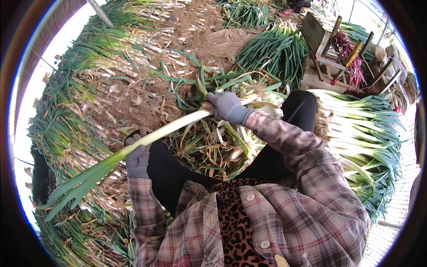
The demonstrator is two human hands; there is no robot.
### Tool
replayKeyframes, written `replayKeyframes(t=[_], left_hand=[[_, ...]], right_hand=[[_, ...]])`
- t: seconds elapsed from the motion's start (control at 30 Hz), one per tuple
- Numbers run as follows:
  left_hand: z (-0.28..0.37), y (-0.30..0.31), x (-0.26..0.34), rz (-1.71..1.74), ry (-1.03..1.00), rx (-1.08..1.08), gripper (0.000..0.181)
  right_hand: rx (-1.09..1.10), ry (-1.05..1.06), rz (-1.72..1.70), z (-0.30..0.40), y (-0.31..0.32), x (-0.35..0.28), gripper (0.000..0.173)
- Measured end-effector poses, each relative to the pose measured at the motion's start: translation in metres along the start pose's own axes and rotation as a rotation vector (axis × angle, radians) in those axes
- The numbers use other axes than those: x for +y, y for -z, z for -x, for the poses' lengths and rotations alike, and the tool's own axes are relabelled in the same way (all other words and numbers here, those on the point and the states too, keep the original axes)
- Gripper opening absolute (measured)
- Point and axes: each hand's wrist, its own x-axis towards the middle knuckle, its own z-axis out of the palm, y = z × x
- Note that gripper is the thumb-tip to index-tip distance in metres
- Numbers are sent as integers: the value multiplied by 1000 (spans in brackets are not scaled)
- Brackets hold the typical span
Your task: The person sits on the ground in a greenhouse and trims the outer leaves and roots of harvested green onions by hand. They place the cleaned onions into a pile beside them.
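My left hand, in a grey glove, is closed around a large green onion where its white stalk turns green. Its green leaves fan out to the lower left. At the stalk's white end, my right hand, also gloved with bare fingertips, grips the onion and a peeled-back green leaf. What the right fingers press on is partly hidden. Between my knees lies a heap of stripped leaves and skins.
Untrimmed green onions with dry leaves line the left. Cleaned ones lie in a row at my right, and another bundle lies ahead. A wooden rack with reddish ties stands at the upper right.
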Motion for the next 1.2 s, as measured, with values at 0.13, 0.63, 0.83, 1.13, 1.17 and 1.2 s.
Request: replayKeyframes(t=[0.13, 0.63, 0.83, 1.13, 1.17, 1.2], left_hand=[[1, 1, -10, -5, 10, -21, 31], [-5, -1, -11, -26, 0, -35, 33], [-4, -3, -29, -49, 33, -42, 32], [-8, -14, 9, -171, -114, -211, 33], [-8, -9, 8, -178, -110, -200, 33], [-7, -10, 9, -149, -80, -179, 33]], right_hand=[[-145, -268, 10, -22, -9, -1, 27], [-179, -94, -196, -21, -10, -3, 46], [-311, -348, -77, -47, -51, 8, 26], [-24, -429, -652, -45, -8, 100, 26], [-62, -501, -1155, -39, 0, 108, 27], [-88, -214, -837, -34, 6, 114, 30]])
